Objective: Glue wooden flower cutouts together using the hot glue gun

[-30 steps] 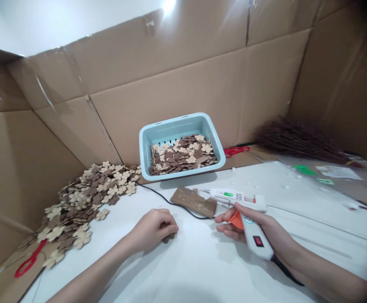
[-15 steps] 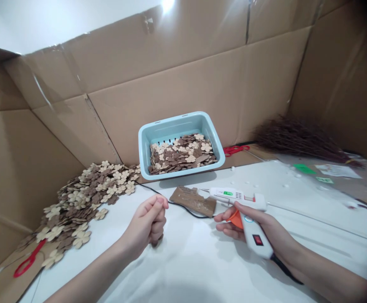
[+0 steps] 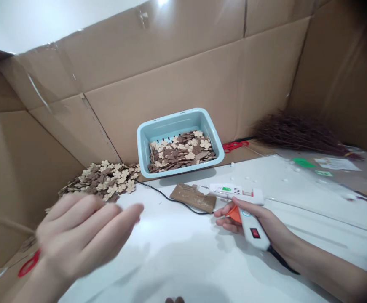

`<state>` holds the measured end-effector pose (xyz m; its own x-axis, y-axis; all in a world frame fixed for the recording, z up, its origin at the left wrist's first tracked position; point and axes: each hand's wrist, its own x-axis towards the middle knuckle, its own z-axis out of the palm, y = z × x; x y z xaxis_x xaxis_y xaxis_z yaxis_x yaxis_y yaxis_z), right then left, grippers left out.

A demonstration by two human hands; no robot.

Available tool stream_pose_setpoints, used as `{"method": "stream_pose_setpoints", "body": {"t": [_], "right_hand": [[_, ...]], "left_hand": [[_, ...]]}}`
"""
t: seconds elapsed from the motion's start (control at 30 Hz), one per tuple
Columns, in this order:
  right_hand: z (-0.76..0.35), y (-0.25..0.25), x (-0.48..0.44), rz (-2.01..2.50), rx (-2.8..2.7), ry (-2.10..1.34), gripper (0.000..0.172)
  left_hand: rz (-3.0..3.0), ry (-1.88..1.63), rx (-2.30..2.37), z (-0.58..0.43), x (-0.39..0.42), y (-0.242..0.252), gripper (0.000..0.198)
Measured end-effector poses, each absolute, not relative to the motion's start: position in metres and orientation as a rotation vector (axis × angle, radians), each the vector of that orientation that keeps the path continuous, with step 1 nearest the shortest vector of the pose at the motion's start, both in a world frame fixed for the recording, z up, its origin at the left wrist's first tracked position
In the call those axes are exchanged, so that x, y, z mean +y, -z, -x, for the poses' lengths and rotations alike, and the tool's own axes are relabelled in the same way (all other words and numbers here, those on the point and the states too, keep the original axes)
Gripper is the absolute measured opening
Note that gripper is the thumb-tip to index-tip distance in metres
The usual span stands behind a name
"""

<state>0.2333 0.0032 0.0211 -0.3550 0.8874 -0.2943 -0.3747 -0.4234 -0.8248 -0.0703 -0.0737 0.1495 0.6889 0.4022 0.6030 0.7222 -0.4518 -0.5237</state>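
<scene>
My right hand [image 3: 267,223] is wrapped round the handle of a white hot glue gun [image 3: 234,191] with an orange trigger. Its metal tip points left, over a brown cardboard piece [image 3: 194,198] on the table. My left hand [image 3: 79,231] is raised at the left, blurred, its back toward me. It covers part of a pile of brown and cream flower-shaped pieces [image 3: 113,179]. Its fingers bend away from view, so whether they hold anything is hidden. At the bottom edge shows a bit of a small brown piece [image 3: 174,300].
A light blue basket [image 3: 141,147] holds many more flower pieces at the back. Red scissors [image 3: 235,145] lie right of it; a red handle [image 3: 28,264] shows at left. Dark twigs [image 3: 300,132] lie at the back right. A black cord [image 3: 158,192] crosses the white table.
My left hand has moved left and up from the middle, out of its fist pose, toward the flower pile. A small brown piece now shows at the bottom edge. The glue gun stays nearly still.
</scene>
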Motion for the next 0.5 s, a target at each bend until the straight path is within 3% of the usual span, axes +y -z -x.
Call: {"method": "stream_pose_setpoints", "body": {"t": [0.1,0.3,0.43,0.5], "right_hand": [[-0.232,-0.022,0.003,0.942,-0.839,-1.900,0.032],[-0.233,-0.021,0.005,0.913,-0.827,-1.913,0.031],[-0.233,-0.022,0.004,0.932,-0.842,-1.891,0.031],[-0.233,-0.022,0.004,0.938,-0.850,-1.879,0.032]], "left_hand": [[1.959,0.346,-0.718,0.069,-0.042,-0.152,0.012],[2.236,0.249,-0.904,0.116,-0.022,-0.116,0.035],[2.251,0.177,-0.900,0.114,-0.043,-0.099,0.022],[2.141,0.236,-0.820,0.110,-0.057,-0.105,0.033]]}}
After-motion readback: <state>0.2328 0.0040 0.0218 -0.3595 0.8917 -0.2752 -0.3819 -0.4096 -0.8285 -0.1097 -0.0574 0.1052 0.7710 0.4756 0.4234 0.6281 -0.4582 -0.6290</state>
